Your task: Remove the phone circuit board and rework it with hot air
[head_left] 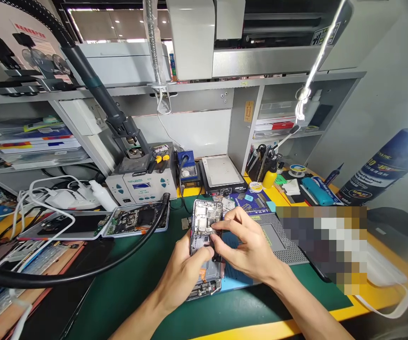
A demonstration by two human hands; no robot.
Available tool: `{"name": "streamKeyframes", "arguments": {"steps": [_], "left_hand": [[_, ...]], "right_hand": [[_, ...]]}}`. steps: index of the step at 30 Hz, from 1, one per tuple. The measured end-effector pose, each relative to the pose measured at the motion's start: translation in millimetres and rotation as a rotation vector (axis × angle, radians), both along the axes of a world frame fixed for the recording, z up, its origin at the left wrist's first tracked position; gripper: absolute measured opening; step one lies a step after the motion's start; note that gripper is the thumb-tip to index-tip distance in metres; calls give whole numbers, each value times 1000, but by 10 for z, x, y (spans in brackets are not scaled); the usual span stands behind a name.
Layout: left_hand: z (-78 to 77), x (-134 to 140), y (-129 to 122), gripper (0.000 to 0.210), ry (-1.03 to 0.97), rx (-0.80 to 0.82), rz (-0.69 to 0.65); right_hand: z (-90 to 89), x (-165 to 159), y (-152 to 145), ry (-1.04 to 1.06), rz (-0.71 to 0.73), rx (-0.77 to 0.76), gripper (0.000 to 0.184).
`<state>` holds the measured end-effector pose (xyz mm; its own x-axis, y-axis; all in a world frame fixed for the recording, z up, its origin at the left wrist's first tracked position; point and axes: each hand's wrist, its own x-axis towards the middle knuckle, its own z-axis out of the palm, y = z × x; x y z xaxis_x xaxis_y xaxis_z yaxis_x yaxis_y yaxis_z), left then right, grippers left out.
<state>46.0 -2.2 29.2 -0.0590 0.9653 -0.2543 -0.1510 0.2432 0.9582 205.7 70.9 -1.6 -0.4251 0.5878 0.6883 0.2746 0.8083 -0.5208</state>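
In the middle of the head view, an opened phone (pixel 204 216) stands tilted toward me, its inner parts bare. My left hand (pixel 186 269) grips its left edge, with the thumb lying over the lower inside. My right hand (pixel 248 243) is closed in a pinch; thumb and index tips meet close to the phone's inner face near its right edge. Whatever is between those tips is too small to make out. Below the held phone, a phone part with an orange flex cable (pixel 205 278) lies on the green mat (pixel 129 293), partly hidden by my left hand.
An opened tablet or laptop (pixel 136 219) lies behind a thick black hose (pixel 133 262) crossing on the left. At the back are a hot-air station (pixel 138 186) and a heating plate (pixel 223 172). A dark phone-like slab (pixel 310 250) and a blue spray can (pixel 384 165) sit right.
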Motion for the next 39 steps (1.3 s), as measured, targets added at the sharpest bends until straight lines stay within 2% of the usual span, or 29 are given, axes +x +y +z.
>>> {"name": "streamKeyframes", "arguments": {"steps": [6, 10, 16, 21, 29, 39], "left_hand": [[25, 29, -17, 36, -32, -55, -32], [-15, 9, -12, 35, -18, -69, -28], [-107, -57, 30, 21, 55, 10, -27], [-72, -42, 20, 22, 37, 3, -82], [-62, -24, 16, 11, 21, -11, -71], [-37, 13, 10, 20, -38, -6, -94]], "right_hand": [[22, 28, 12, 10, 46, -16, 12], [11, 33, 18, 35, 72, 0, 12], [-17, -14, -20, 57, 49, 64, 30], [-6, -48, -29, 39, 43, 67, 21], [23, -67, -45, 60, 41, 34, 13], [38, -70, -32, 90, 59, -5, 12]]}}
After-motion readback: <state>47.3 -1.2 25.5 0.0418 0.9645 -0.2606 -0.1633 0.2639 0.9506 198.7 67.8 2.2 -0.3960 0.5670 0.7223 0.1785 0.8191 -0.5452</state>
